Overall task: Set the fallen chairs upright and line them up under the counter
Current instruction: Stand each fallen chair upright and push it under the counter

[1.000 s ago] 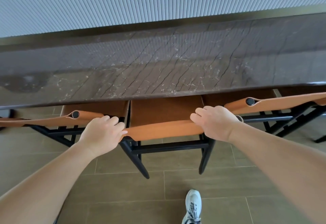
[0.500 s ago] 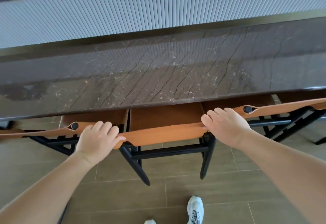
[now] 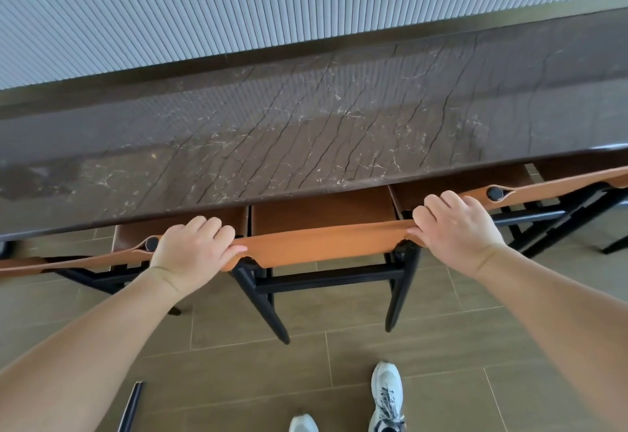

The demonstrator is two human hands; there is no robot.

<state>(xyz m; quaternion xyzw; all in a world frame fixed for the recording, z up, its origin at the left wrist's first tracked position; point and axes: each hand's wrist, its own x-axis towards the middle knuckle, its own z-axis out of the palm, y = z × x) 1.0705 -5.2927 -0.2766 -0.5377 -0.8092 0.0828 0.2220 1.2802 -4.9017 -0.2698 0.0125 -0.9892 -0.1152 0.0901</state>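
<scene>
hands clamped on middle chair (image 3: pixel 323 244) backrest: left hand (image 3: pixel 193 254), right hand (image 3: pixel 455 231), seat tucked under desk (image 3: pixel 306 146) between two neighbours. could pinch knuckles against desk edge, or knock adjacent chair (image 3: pixel 550 190) askew, if shoved crooked.

Counter (image 3: pixel 339 132): dark veined stone slab, spanning the view. Middle chair (image 3: pixel 323 244): upright, tan backrest just below the counter's near edge, seat beneath it. Left hand (image 3: pixel 193 254) and right hand (image 3: pixel 455 227): clasped over that backrest's two ends. Flanking chairs: left chair (image 3: pixel 85 261), right chair (image 3: pixel 543 190). Floor (image 3: pixel 441 346): tiled.
</scene>
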